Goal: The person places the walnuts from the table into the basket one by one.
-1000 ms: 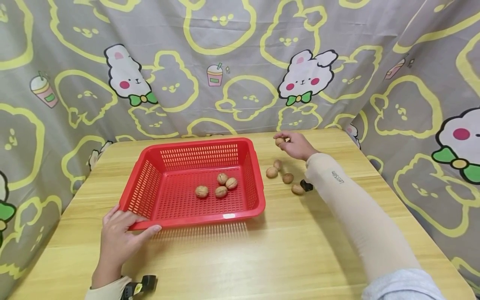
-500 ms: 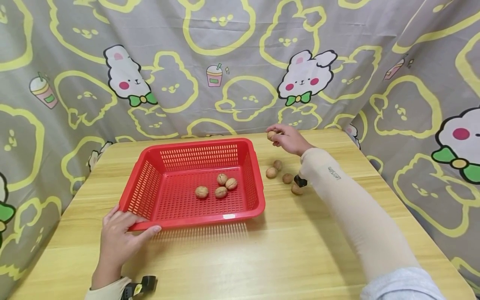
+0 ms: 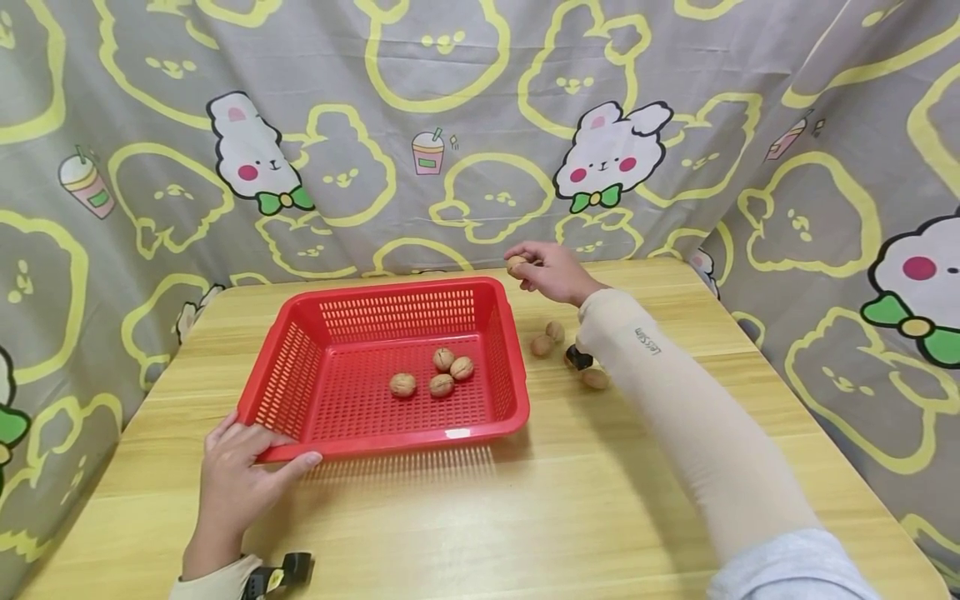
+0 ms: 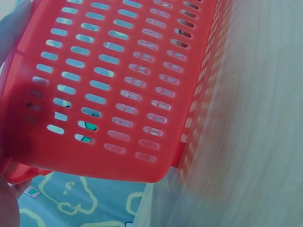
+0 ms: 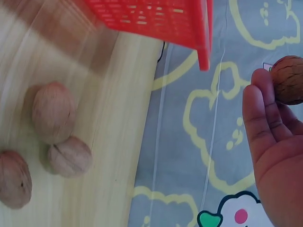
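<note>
My left hand (image 3: 238, 479) grips the near left corner of a red plastic basket (image 3: 405, 444), thumb over the front rim. In the left wrist view, the basket's slotted side (image 4: 109, 85) fills much of the frame. Beyond the basket's far right corner, my right hand (image 3: 553, 271) pinches a walnut (image 3: 517, 265) in its fingertips, raised above the table. That held walnut (image 5: 289, 81) shows at the edge of the right wrist view. Several walnuts (image 3: 402, 384) lie on the basket floor, mostly toward its right. More walnuts (image 3: 542, 346) rest on the table right of the basket, partly hidden by my wrist camera.
The light wooden table (image 3: 480, 525) extends in front of the basket and to both sides. A grey curtain (image 3: 480, 100) with yellow outlines and white rabbits hangs along the back and sides. A black wrist camera (image 3: 579, 357) hangs below my right wrist.
My right hand has moved left with the walnut and slightly up, toward the basket's far right corner. My left hand and the basket stay where they were.
</note>
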